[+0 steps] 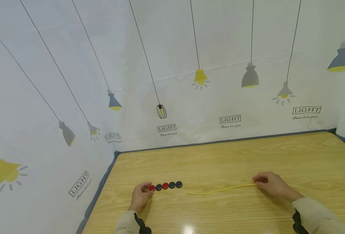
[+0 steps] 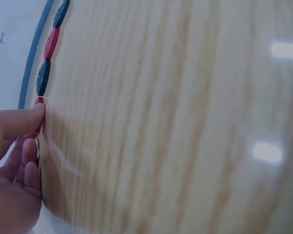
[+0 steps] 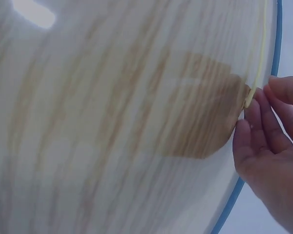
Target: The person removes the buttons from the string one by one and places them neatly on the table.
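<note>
Thumb and fingers of my left hand (image 1: pixel 140 197) pinch the red button (image 1: pixel 152 188) at the left end of a straight row. To its right lie a dark button (image 1: pixel 159 187), another red button (image 1: pixel 165 185) and two more dark ones, flat on the table and edge to edge. A thin yellow string (image 1: pixel 225 189) stretches loosely across the wood, apart from the row. Its right end lies at the fingertips of my right hand (image 1: pixel 273 186). In the right wrist view the string's end (image 3: pixel 249 100) touches the relaxed lower fingers, with the thumb apart from it.
The wooden table (image 1: pixel 207 162) has a dark blue edge. White walls with printed lamps (image 1: pixel 200 77) stand behind it and to the left. Glare spots shine on the glossy top.
</note>
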The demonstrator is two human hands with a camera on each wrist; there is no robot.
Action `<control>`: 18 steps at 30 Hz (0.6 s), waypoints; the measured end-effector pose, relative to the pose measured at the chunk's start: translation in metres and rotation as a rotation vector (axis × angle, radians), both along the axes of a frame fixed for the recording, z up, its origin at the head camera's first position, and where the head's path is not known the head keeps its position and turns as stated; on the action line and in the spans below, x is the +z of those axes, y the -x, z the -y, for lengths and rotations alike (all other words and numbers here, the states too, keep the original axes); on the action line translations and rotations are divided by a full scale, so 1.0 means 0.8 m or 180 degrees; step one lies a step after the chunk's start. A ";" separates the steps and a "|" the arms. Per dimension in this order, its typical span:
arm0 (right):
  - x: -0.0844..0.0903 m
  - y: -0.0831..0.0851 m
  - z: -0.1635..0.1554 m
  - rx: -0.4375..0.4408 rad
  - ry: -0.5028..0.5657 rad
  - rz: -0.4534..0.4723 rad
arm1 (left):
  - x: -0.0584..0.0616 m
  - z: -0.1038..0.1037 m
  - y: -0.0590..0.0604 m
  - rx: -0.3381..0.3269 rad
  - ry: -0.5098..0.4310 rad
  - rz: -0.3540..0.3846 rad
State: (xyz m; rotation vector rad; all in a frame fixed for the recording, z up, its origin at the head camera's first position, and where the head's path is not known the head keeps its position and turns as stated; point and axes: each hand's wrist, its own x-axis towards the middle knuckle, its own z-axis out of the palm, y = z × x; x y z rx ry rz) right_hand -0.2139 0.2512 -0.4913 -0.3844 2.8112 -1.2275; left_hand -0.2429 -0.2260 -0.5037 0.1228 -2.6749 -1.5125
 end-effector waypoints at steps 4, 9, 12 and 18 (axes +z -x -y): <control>0.004 -0.004 -0.004 0.0019 -0.0054 -0.0077 | 0.000 -0.001 0.000 -0.0015 0.0005 -0.0037; 0.006 -0.007 -0.009 -0.0020 -0.0002 -0.0067 | 0.002 0.000 0.002 -0.0069 0.0022 -0.0065; 0.008 -0.008 -0.011 -0.0069 0.0000 -0.0052 | 0.004 0.005 0.004 -0.0112 0.0010 -0.0020; 0.023 -0.003 -0.002 -0.0198 -0.0049 -0.0205 | 0.029 -0.002 0.019 -0.0247 0.0095 -0.0124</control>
